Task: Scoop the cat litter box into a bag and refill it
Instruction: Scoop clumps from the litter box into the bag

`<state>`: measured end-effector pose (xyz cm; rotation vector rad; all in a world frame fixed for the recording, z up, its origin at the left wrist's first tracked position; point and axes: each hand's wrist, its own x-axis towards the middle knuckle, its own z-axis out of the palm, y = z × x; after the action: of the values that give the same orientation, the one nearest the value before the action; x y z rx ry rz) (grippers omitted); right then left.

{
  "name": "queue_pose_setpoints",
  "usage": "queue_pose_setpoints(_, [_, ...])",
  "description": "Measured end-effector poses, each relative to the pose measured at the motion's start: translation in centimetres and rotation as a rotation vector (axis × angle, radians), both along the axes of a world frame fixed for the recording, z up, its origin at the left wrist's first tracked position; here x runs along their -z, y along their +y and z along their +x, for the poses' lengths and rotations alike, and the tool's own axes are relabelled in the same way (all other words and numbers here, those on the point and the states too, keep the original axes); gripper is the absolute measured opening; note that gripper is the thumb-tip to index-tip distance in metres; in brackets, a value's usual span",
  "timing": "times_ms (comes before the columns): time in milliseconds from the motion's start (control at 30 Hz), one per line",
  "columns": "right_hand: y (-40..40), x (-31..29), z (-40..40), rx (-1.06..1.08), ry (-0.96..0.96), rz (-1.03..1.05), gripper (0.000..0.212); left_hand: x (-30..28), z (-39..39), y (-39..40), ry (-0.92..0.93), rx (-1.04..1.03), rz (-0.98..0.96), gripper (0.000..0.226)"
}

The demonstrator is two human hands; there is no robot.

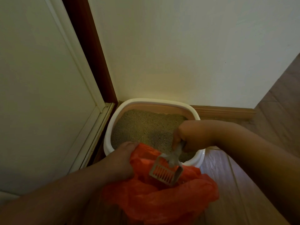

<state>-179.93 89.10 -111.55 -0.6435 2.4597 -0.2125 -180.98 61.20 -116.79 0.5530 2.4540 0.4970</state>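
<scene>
From my feed, the biggest things are the pale wall ahead and the white door on the left, split by a dark brown frame; wood floor runs down the right side, with a brown baseboard along the foot of the wall. Tucked into the corner, against the wall and just beside the door, sits the litter box, white-rimmed with a pinkish inner wall, filled with tan litter that looks fairly level. In front of the box, nearer me, an orange bag lies crumpled on the floor with its mouth open upward, its far edge overlapping the box's near rim. My left hand grips the left edge of the bag, fingers curled into the plastic and holding the mouth open. My right hand hangs over the near right part of the box, fist wrapped round the handle of a grey slotted scoop. The scoop angles down from that hand, its head inside the bag's mouth, orange showing through the slots. I cannot tell whether anything is in the scoop.
</scene>
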Motion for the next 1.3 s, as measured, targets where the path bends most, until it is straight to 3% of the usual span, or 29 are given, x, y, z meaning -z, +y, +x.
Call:
queue_pose_setpoints(300, [4.0,-1.4,-0.2,0.295,-0.039,-0.182,0.033,0.5,-0.2,-0.2,0.003,-0.002,0.009,0.115])
queue_pose_setpoints(733, [3.1,0.0,-0.5,0.285,-0.039,-0.153,0.034,0.5,-0.3,-0.3,0.002,-0.006,-0.013,0.114])
queue_pose_setpoints(1033, [7.3,2.7,-0.5,0.822,0.023,-0.618,0.022,0.7,-0.1,-0.6,0.014,0.021,-0.028,0.115])
queue_pose_setpoints(1300, [7.3,9.2,-0.3,1.063,0.067,-0.418,0.017,0.6,0.1,-0.3,0.007,0.043,-0.015,0.113])
